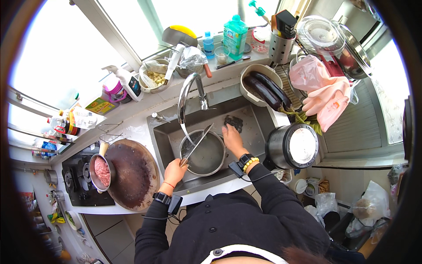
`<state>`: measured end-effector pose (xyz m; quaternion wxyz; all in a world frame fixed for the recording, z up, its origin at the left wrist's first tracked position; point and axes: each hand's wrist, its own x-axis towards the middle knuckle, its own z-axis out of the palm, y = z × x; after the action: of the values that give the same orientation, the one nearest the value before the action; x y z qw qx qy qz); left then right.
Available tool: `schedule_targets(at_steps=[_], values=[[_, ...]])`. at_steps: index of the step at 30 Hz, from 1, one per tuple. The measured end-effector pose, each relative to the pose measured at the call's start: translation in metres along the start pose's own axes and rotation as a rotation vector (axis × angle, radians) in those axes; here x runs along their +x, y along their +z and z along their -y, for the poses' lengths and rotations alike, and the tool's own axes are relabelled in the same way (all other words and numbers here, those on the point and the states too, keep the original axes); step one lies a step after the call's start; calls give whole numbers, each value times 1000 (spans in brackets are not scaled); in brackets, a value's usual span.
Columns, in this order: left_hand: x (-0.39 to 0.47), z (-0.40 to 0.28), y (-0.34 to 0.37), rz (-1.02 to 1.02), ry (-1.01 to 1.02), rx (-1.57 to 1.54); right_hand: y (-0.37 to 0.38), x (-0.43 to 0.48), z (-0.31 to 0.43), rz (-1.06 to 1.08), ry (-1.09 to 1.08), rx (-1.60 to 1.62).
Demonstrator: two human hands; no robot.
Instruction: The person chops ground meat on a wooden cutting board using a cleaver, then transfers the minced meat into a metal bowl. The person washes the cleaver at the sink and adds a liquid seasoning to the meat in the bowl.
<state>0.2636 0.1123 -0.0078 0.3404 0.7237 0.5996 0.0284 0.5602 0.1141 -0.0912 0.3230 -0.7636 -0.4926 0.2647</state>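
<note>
My left hand (174, 172) grips the handle of a kitchen knife (199, 142), its blade slanting over a round metal pot (211, 157) in the sink. Water runs from the curved chrome faucet (182, 105) past the blade into the pot, which holds cloudy water. Just right of the pot, my right hand (234, 140) reaches into the stainless steel sink (258, 127) with nothing visible in its grasp. Its fingertips are close to a dark scouring pad (233, 122) on the sink floor; whether they touch it is unclear.
Left of the sink, a pan of minced meat (102, 171) overlaps a round wooden chopping board (132, 175) beside a gas stove (74, 178). Two eggplants (263, 87) lie in a basin at the right. A pressure-cooker-like pot (280, 147) and pink rubber gloves (329, 95) are nearby.
</note>
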Motion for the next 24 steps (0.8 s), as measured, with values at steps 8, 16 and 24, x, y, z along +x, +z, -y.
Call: schedule_targets(at_steps=[8, 16, 24], values=[[11, -27, 3, 617, -622, -1293, 56, -41, 59, 306, -455, 287], [13, -35, -9, 793, -776, -1785, 77, 8, 64, 378, -257, 25], [17, -30, -20, 729, -779, -1885, 79, -7, 74, 516, -455, 104]])
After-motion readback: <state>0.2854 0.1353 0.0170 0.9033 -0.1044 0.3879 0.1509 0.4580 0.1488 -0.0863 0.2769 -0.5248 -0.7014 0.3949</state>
